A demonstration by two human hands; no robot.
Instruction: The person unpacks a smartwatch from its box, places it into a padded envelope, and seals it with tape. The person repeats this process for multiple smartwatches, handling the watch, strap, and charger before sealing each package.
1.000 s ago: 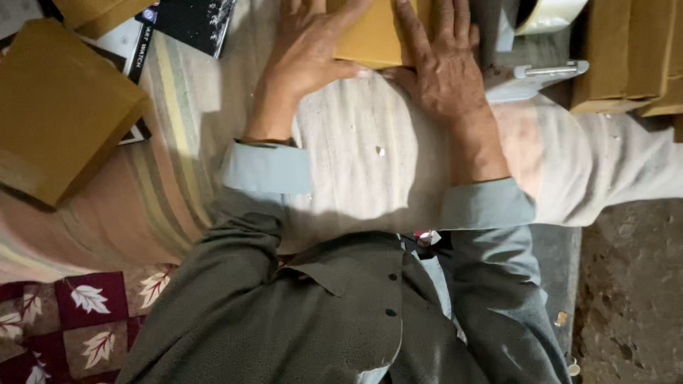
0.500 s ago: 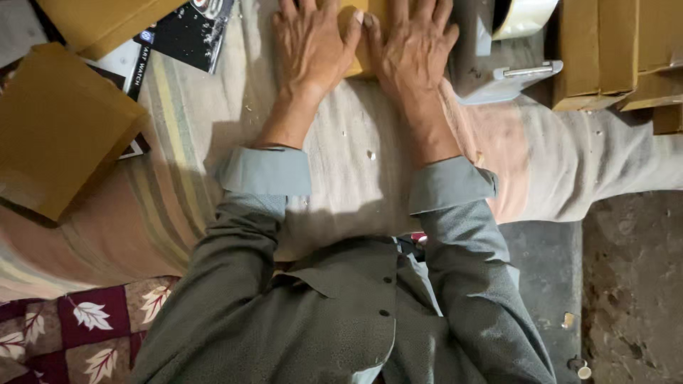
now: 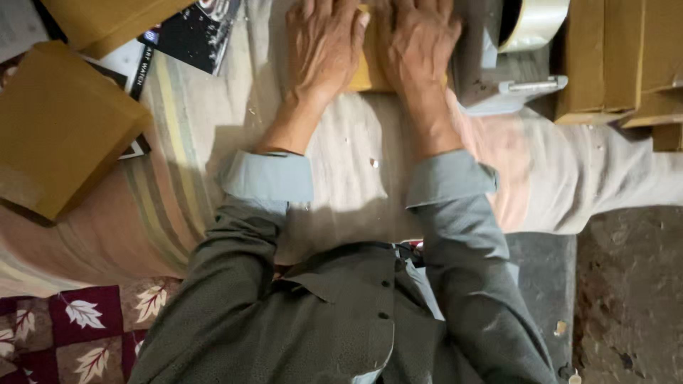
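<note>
My left hand [image 3: 324, 46] and my right hand [image 3: 416, 46] lie flat, side by side, pressing down on a small yellow-brown cardboard packet [image 3: 368, 71] near the top edge of the view. Most of the packet is hidden under my palms; only a strip shows between them. It rests on a pale striped cloth [image 3: 341, 178] that covers the surface in front of me. My grey-green sleeves with light blue cuffs reach up from the bottom.
A tape dispenser [image 3: 516, 64] with a roll of clear tape sits just right of my right hand. Stacked brown cartons [image 3: 619, 64] stand at top right. A large brown box [image 3: 60, 128] and dark printed booklets [image 3: 196, 32] lie left. A maroon leaf-patterned mat [image 3: 71, 327] shows at bottom left.
My hands have drawn together over the packet: the right hand slid left, and both now press it flat, covering more of it than before.
</note>
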